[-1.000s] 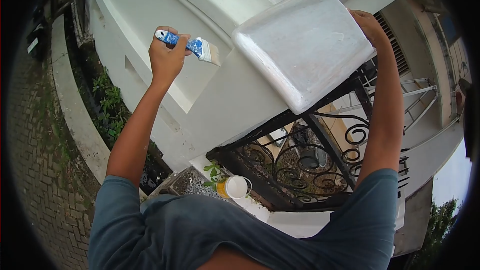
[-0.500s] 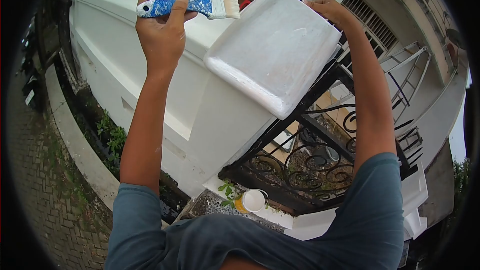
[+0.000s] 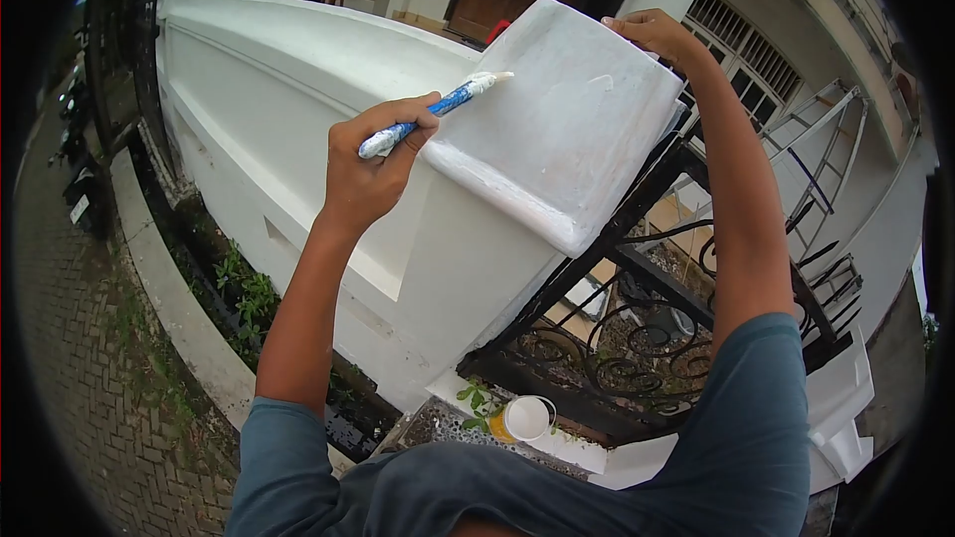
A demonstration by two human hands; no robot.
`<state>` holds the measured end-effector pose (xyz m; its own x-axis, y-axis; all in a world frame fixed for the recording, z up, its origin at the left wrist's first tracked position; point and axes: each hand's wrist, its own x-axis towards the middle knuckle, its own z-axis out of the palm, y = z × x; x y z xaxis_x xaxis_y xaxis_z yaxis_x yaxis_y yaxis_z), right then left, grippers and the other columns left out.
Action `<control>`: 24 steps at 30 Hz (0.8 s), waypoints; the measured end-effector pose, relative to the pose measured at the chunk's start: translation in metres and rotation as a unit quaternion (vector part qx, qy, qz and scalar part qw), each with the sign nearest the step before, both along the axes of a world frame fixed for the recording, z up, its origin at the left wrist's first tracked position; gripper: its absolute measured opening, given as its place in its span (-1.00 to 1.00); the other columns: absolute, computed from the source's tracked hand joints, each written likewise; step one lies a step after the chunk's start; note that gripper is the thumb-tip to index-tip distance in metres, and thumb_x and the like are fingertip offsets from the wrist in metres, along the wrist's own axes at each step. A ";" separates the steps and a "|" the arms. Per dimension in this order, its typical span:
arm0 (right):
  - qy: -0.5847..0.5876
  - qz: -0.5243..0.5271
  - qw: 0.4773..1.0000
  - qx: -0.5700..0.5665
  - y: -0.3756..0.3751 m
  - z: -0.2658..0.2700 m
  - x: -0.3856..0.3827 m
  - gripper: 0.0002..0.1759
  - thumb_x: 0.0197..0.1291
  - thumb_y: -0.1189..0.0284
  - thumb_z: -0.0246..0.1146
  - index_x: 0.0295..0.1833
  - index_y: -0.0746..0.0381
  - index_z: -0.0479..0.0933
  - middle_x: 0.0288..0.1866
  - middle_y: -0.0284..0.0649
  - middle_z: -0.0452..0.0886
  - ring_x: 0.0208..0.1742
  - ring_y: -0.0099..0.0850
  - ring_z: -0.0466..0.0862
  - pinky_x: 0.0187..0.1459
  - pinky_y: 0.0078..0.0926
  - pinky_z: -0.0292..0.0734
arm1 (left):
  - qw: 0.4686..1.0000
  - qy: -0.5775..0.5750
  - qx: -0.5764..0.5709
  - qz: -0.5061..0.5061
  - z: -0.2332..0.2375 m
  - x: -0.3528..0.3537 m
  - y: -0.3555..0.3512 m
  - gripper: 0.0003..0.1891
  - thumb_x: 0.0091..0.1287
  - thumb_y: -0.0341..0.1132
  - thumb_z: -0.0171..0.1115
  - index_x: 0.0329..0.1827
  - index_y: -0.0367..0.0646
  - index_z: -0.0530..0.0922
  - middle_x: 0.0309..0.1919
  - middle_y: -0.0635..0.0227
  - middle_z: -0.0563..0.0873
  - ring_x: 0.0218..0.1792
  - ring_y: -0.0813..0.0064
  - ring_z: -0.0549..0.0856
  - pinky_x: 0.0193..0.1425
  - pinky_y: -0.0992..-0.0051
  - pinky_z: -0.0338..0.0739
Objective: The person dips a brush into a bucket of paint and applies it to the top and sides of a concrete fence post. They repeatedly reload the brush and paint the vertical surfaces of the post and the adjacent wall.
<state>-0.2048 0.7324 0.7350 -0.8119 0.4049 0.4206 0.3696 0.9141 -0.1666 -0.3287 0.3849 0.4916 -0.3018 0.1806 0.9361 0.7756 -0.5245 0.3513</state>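
My left hand (image 3: 376,161) grips a blue-handled paintbrush (image 3: 453,99) smeared with white paint. The brush is seen edge-on, its bristle tip overlapping the left side of the pillar's cap (image 3: 557,119) in this view. That cap is a white slab with uneven, patchy paint, a thick rounded front edge and a short raised streak near its upper right. At the cap's far right edge rests my right hand (image 3: 652,35), its fingers bent over the rim and partly hidden; whether it grips the edge I cannot tell.
A white wall (image 3: 288,60) runs back to the left from the pillar. Below right stands a black wrought-iron gate (image 3: 637,338), with a ladder (image 3: 831,159) behind it. A bucket (image 3: 525,420) of white paint sits low by a small plant (image 3: 477,400). Greenery (image 3: 244,288) lines the ditch.
My left hand has come down and right with the brush, which has turned from flat to edge-on and now reaches over the cap. My right hand stays at the rim. The view has shifted slightly.
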 end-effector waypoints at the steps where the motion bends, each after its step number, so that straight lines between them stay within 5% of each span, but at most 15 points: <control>1: 0.002 0.001 1.000 0.000 0.003 0.000 -0.002 -0.22 0.09 -0.26 0.36 -0.11 0.35 0.73 -0.29 -0.10 0.74 -0.23 -0.33 0.71 -0.09 -0.35 0.59 | 1.000 -0.020 0.008 -0.020 -0.002 0.003 -0.005 -0.93 0.36 -0.54 0.29 -0.14 -0.25 0.64 -0.01 0.01 0.76 0.03 0.35 0.73 0.11 0.46 0.61; 6: -0.010 -0.007 1.000 -0.006 -0.005 0.001 -0.001 -0.22 0.05 -0.28 0.37 -0.12 0.31 0.74 -0.26 -0.05 0.74 -0.18 -0.25 0.72 -0.02 -0.27 0.55 | 0.988 -0.087 0.066 -0.109 0.019 0.005 -0.011 -0.90 0.37 -0.52 0.28 -0.10 -0.19 0.61 -0.06 0.10 0.75 0.06 0.20 0.73 0.15 0.42 0.70; 11: -0.005 -0.017 1.000 -0.025 -0.010 0.001 0.002 -0.25 -0.02 -0.31 0.38 -0.14 0.22 0.77 -0.21 -0.01 0.75 -0.10 -0.13 0.72 0.10 -0.15 0.48 | 0.959 -0.219 0.064 -0.167 0.038 -0.029 0.011 -0.84 0.36 -0.37 0.34 -0.06 -0.18 0.60 -0.13 0.12 0.72 -0.01 0.30 0.76 0.09 0.45 0.75; 14: 0.001 -0.006 1.000 -0.012 -0.007 0.000 0.001 -0.22 0.06 -0.27 0.38 -0.13 0.35 0.73 -0.28 -0.08 0.74 -0.23 -0.31 0.71 -0.11 -0.32 0.59 | 0.966 -0.226 0.068 -0.106 0.048 -0.036 0.015 -0.81 0.36 -0.35 0.35 -0.04 -0.19 0.60 -0.12 0.12 0.73 -0.04 0.32 0.77 0.05 0.48 0.76; 24: -0.002 -0.012 0.999 -0.035 -0.011 0.001 0.001 -0.27 0.15 -0.20 0.35 -0.08 0.35 0.71 -0.32 -0.14 0.73 -0.30 -0.42 0.69 -0.20 -0.41 0.59 | 0.917 -0.334 0.176 -0.130 0.116 -0.034 0.056 -0.71 0.35 -0.46 0.28 0.04 -0.47 0.51 -0.15 -0.03 0.68 -0.21 0.24 0.81 -0.07 0.52 0.80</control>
